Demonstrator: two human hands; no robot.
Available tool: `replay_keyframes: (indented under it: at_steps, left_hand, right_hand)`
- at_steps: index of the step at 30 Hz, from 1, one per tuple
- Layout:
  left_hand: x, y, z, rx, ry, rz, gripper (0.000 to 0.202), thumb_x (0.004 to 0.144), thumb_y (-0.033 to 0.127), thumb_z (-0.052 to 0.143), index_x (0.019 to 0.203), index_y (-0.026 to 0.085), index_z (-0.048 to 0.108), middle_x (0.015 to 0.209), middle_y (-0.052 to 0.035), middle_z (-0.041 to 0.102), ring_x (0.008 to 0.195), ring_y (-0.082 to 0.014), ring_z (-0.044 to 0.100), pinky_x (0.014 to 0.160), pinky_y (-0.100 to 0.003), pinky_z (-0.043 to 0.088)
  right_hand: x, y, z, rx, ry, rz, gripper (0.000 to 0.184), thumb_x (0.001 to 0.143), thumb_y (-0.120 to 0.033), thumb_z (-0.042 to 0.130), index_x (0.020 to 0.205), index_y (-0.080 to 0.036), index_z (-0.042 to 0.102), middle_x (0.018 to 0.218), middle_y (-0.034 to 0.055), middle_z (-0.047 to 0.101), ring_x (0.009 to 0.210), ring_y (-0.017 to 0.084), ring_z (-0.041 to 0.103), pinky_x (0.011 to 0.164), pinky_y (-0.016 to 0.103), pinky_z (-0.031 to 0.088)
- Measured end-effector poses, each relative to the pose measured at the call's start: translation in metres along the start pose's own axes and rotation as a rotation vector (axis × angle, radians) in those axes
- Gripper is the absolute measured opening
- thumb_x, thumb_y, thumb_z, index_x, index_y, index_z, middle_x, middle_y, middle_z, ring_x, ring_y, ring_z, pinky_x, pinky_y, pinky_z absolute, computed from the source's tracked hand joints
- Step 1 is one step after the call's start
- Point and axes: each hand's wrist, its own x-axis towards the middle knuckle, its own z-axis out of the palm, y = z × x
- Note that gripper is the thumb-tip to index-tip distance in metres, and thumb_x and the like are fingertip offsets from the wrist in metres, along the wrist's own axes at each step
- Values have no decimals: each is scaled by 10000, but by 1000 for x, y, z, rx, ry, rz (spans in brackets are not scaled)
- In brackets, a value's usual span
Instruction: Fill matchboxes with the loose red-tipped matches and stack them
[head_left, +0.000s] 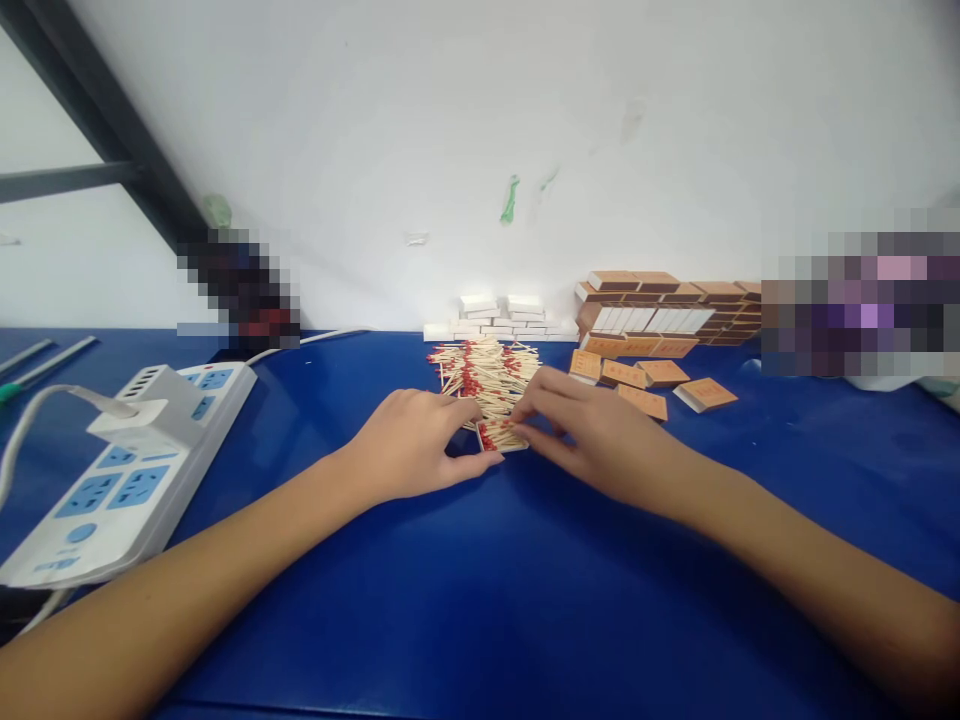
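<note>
One tray, red-tipped matches inside, fingers touching

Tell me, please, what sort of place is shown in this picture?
Probably an indoor workspace: a blue table against a white wall bears a heap of loose matches, stacked matchboxes and a power strip.

Left hand, right hand (thumbs inward)

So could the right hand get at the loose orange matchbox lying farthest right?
Probably yes: nothing covers that matchbox, and it lies near the right hand, which would first have to leave the open match tray.
</note>
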Motion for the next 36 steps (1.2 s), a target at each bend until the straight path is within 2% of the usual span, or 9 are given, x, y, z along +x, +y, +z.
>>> replay_keyframes:
  at_steps: [6,20,25,30,33,36]
  left_hand:
    - [1,1,-1,7,-11,14,403,925,583,639,844,188,643,654,1,642,553,-154,562,562,-273,313]
    - [1,1,-1,5,-35,29,402,935,582,622,858,188,644,680,-4,664,575,-160,596,572,-279,357]
    - [2,1,-2,-7,-26,37,402,939,584,624,951,189,698,695,-2,678,604,-164,633,590,-278,393]
    - [-1,2,0,-48,-15,127,382,936,555,653,994,184,724,685,20,669,585,-138,621,584,-270,415]
    - [-1,2,0,-59,-12,156,392,933,556,658,1005,178,729,677,24,663,574,-134,614,571,-268,414]
    - [0,1,0,-60,0,153,384,938,549,656,1027,182,724,671,29,661,565,-131,608,573,-266,415]
  right_hand:
    - [-1,-4,10,2,-50,-45,176,1048,-233,497,1013,-162,654,985,83,610,780,177,636,683,299,502]
    - [-1,-5,9,66,-48,-13,124,1035,-224,537,982,-174,638,970,60,612,766,161,617,667,288,489]
    - [-1,4,7,18,57,17,111,1027,-240,564,977,-178,641,976,55,613,741,152,594,642,285,454]
    - [13,32,11,-61,216,97,141,1024,-260,568,1004,-167,672,999,80,631,755,174,591,695,322,457]
    - [19,39,12,-26,228,123,148,1022,-276,572,1038,-180,683,1024,94,642,806,194,600,746,347,469]
    - [14,28,10,127,171,102,150,1016,-299,594,976,-196,695,924,56,631,739,163,571,695,315,453]
